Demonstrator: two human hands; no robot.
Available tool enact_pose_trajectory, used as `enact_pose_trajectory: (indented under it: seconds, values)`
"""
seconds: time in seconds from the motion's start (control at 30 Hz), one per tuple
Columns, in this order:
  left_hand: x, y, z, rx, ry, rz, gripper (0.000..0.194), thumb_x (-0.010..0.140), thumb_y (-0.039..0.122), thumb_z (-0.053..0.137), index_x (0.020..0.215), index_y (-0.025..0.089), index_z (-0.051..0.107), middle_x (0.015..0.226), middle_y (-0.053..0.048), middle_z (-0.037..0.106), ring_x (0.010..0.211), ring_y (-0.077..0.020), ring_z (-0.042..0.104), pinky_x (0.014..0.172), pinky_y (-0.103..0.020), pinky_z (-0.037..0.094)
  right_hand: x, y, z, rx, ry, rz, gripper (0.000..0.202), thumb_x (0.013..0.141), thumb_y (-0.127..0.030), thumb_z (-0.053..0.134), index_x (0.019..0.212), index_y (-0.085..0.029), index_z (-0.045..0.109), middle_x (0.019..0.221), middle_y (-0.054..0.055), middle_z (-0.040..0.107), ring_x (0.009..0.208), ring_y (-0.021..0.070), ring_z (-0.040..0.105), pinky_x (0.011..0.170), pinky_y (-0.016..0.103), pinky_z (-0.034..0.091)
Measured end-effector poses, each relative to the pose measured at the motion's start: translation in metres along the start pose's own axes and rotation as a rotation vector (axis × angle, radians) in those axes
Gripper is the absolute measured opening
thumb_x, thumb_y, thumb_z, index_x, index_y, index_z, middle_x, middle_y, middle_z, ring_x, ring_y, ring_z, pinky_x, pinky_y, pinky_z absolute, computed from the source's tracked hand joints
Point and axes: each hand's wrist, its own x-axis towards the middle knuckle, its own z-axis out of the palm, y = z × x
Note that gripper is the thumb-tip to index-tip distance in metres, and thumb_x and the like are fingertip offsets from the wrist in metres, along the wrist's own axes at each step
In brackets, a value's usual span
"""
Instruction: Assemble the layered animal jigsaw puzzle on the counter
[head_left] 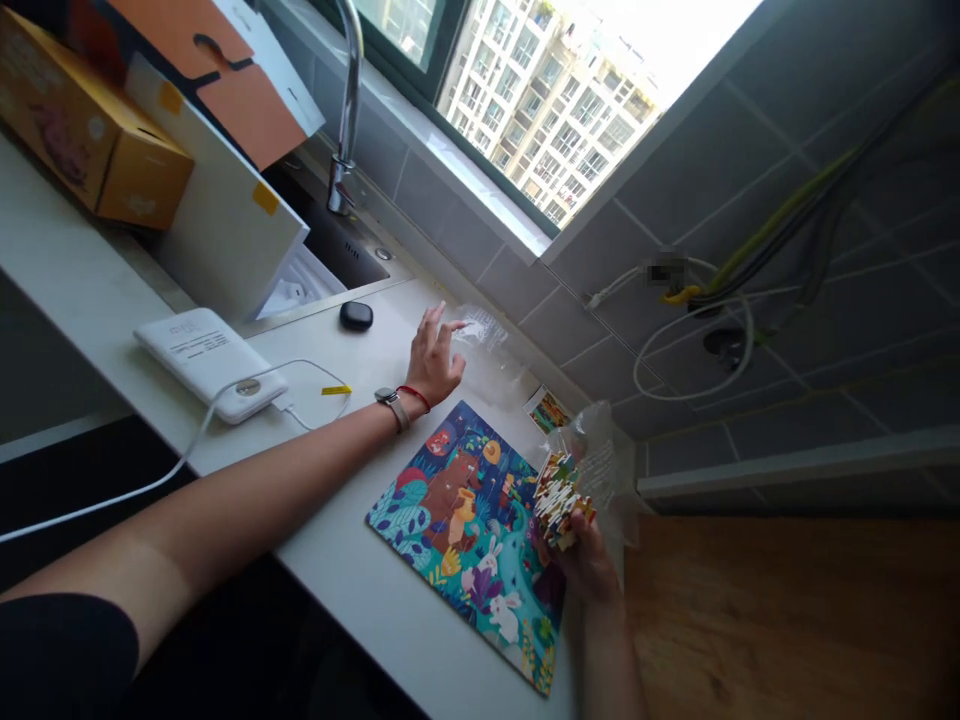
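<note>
My left hand (435, 362) is stretched over the counter with its fingers apart, beside a crumpled clear plastic bag (487, 345). Whether the fingertips touch the bag, I cannot tell. My right hand (592, 565) grips a thick bundle of jigsaw puzzle pieces (556, 500), their light edges showing, above the right edge of a colourful picture board (465, 540). The board lies flat and shows a bear, rabbits and plants on dark blue and teal. Another clear plastic bag (600, 460) rests just behind the bundle. Against the wall lies a small picture card (546, 408).
A white power bank (206, 365) with a cable and a black earbud case (356, 316) lie on the counter (337, 540). Farther left, an orange box (90, 130) and a white open box (217, 200) stand by the sink (352, 262) and tap (343, 180).
</note>
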Motion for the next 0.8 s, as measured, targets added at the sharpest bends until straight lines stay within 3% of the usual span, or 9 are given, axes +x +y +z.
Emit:
enact_pose_trajectory:
  seconds: [0.13,0.2,0.27,0.37,0.47,0.57,0.63,0.7,0.8]
  values:
    - [-0.012,0.027,-0.008,-0.001,-0.076,0.210,0.048,0.085,0.015,0.061,0.133,0.023,0.058,0.166,-0.012,0.043,0.160,-0.0347,0.032,0.131,-0.060,0.032,-0.003,0.013,0.015,0.128,0.143,-0.072,0.048,0.071,-0.069,0.088,0.098,-0.032,0.072,0.077,0.003,0.071,0.059,0.0228,0.065,0.047,0.035,0.056]
    - [-0.023,0.044,-0.011,-0.080,-0.227,0.300,0.041,0.092,0.020,0.058,0.133,0.025,0.058,0.158,-0.012,0.052,0.151,-0.0304,0.047,0.127,-0.055,0.040,-0.004,0.014,0.022,0.152,0.164,-0.090,0.056,0.069,-0.063,0.091,0.113,-0.034,0.072,0.091,0.005,0.075,0.077,0.0282,0.072,0.064,0.041,0.064]
    - [-0.035,0.058,-0.013,-0.159,-0.425,0.363,0.037,0.098,0.024,0.056,0.134,0.027,0.059,0.151,-0.011,0.059,0.143,-0.0275,0.056,0.122,-0.051,0.047,-0.003,0.013,0.026,0.200,0.193,-0.091,0.067,0.066,-0.063,0.094,0.122,-0.035,0.069,0.099,0.006,0.076,0.087,0.0308,0.073,0.070,0.042,0.065]
    - [-0.049,0.069,-0.013,-0.211,-0.665,0.408,0.031,0.102,0.028,0.055,0.132,0.029,0.062,0.143,-0.009,0.066,0.133,-0.0253,0.064,0.115,-0.047,0.054,-0.002,0.014,0.026,0.290,0.254,-0.057,0.071,0.064,-0.063,0.096,0.123,-0.034,0.068,0.096,0.005,0.076,0.079,0.0280,0.072,0.061,0.038,0.062]
    - [-0.059,0.069,-0.010,-0.219,-0.778,0.397,0.032,0.103,0.030,0.056,0.135,0.030,0.062,0.137,-0.009,0.070,0.127,-0.0249,0.068,0.110,-0.046,0.057,-0.002,0.013,0.027,0.357,0.291,-0.046,0.072,0.063,-0.060,0.098,0.121,-0.034,0.067,0.096,0.003,0.075,0.077,0.0245,0.072,0.061,0.034,0.061]
    - [-0.064,0.066,-0.010,-0.228,-0.868,0.342,0.037,0.104,0.034,0.059,0.141,0.033,0.059,0.132,-0.008,0.073,0.117,-0.0243,0.073,0.102,-0.044,0.062,-0.004,0.009,0.035,0.376,0.259,-0.061,0.072,0.064,-0.055,0.099,0.124,-0.034,0.065,0.102,0.003,0.077,0.086,0.0262,0.075,0.071,0.036,0.064]
    - [-0.066,0.069,-0.012,-0.280,-0.945,0.354,0.052,0.100,0.041,0.069,0.149,0.035,0.053,0.137,-0.010,0.070,0.116,-0.0258,0.073,0.095,-0.043,0.065,-0.005,0.006,0.042,0.388,0.231,-0.100,0.074,0.062,-0.051,0.100,0.125,-0.033,0.065,0.110,0.005,0.078,0.096,0.0299,0.076,0.082,0.041,0.065]
    - [-0.070,0.074,-0.015,-0.309,-1.027,0.442,0.083,0.090,0.053,0.082,0.161,0.038,0.040,0.152,-0.013,0.060,0.127,-0.0314,0.069,0.095,-0.047,0.067,-0.007,0.003,0.049,0.380,0.219,-0.159,0.075,0.061,-0.046,0.101,0.125,-0.032,0.065,0.117,0.006,0.078,0.105,0.0321,0.076,0.091,0.044,0.063]
    - [-0.080,0.082,-0.015,-0.296,-1.092,0.582,0.119,0.077,0.065,0.088,0.170,0.040,0.019,0.171,-0.017,0.036,0.153,-0.0413,0.046,0.106,-0.057,0.063,-0.009,0.005,0.056,0.288,0.217,-0.270,0.077,0.061,-0.039,0.103,0.128,-0.032,0.064,0.124,0.006,0.076,0.111,0.0319,0.075,0.097,0.043,0.061]
